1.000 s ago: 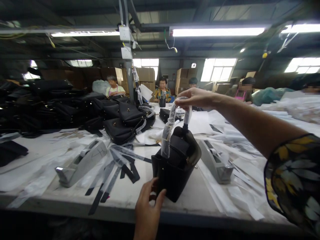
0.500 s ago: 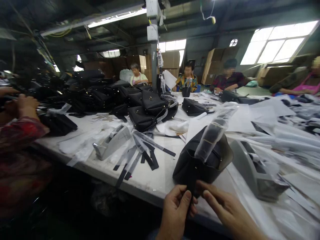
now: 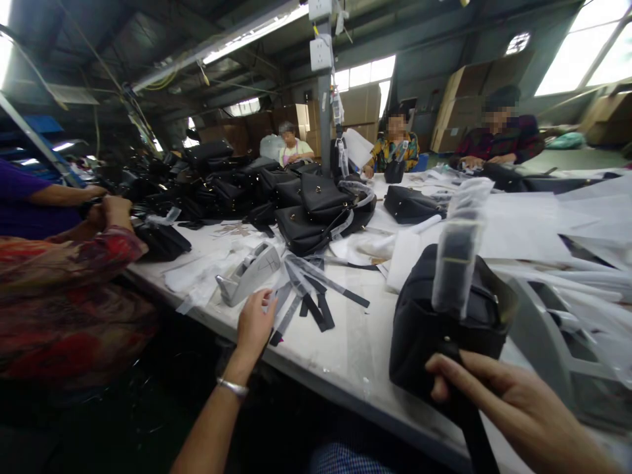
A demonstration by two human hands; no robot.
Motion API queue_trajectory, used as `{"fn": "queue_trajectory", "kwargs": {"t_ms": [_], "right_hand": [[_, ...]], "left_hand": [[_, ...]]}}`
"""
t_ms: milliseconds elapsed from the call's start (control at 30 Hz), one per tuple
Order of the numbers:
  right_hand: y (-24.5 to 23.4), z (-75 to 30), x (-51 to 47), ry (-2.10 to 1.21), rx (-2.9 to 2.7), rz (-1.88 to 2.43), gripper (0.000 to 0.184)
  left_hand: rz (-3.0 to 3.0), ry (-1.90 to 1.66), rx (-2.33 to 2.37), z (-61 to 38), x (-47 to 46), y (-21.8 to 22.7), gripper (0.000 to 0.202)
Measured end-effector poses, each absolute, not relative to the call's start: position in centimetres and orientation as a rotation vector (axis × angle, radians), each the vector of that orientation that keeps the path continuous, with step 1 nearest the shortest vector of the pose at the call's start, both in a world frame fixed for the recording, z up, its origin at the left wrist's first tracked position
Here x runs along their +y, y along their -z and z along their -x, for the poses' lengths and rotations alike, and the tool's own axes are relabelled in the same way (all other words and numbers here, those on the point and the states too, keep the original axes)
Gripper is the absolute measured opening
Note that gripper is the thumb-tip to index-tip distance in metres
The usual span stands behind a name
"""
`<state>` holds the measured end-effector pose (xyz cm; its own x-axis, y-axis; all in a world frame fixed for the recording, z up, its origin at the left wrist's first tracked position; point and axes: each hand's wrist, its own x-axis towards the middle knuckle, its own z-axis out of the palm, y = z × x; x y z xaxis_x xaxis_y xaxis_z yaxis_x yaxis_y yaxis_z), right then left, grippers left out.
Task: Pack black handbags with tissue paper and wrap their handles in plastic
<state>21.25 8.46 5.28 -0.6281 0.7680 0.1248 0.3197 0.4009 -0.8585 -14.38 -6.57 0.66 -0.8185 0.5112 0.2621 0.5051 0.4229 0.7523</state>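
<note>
My right hand [image 3: 488, 388] pinches a black strap at the near side of a black handbag [image 3: 419, 322]. The strap hangs down below the fingers over the table edge. On top of the bag, the handle [image 3: 454, 257] stands up, wrapped in clear plastic. Off to the left, my left hand [image 3: 255, 322] has its fingers bent at the near end of a fan of plastic-covered black strips [image 3: 311, 309]. Its fingertips look closed on one strip, partly hidden by the hand. A grey tape dispenser [image 3: 251, 270] sits just beyond that hand.
A second grey dispenser [image 3: 557, 329] stands right of the bag. Black handbags [image 3: 311, 224] are heaped at the back left. Sheets of white paper [image 3: 523, 220] cover the right side. A co-worker's sleeve [image 3: 108, 253] is at the left; other people sit across the table [image 3: 353, 355].
My left hand has left the strap and moved left to the strips. My right hand now grips the strap, and the bag handle stands more upright. The view has turned left.
</note>
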Motion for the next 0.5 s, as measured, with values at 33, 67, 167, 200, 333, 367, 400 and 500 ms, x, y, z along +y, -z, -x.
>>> {"fn": "queue_trajectory", "kwargs": {"t_ms": [33,67,167,200,333,367,400,500], "right_hand": [[-4.9,-21.1,8.1,-1.200,-2.227,0.911,0.047],[-4.4,-20.8,7.7,-1.249,-2.301,0.899,0.049],[-3.5,-20.5,7.0,-1.296,-2.321,0.920,0.052],[-3.4,-20.6,7.0,-1.304,-2.314,0.934,0.053],[-2.9,-21.4,7.0,-1.354,-2.273,0.995,0.053],[-2.8,-21.7,6.9,-1.392,-2.250,0.996,0.052],[-2.7,-21.8,6.8,-1.447,-2.221,0.990,0.052],[-2.2,-22.0,6.3,-1.661,-2.105,0.966,0.053]], "left_hand": [[-0.918,-1.325,2.705,16.6,-6.7,-0.2,0.025],[-0.895,-1.253,2.745,18.3,-6.7,0.4,0.023],[-0.839,-1.070,2.775,21.5,-6.5,1.8,0.024],[-0.821,-1.035,2.768,22.0,-6.4,2.1,0.024],[-0.773,-1.076,2.709,23.3,-6.3,2.3,0.025],[-0.771,-1.134,2.690,23.4,-6.4,2.0,0.025],[-0.772,-1.210,2.672,23.3,-6.5,1.6,0.025],[-0.799,-1.492,2.571,21.1,-6.8,0.1,0.031]]}}
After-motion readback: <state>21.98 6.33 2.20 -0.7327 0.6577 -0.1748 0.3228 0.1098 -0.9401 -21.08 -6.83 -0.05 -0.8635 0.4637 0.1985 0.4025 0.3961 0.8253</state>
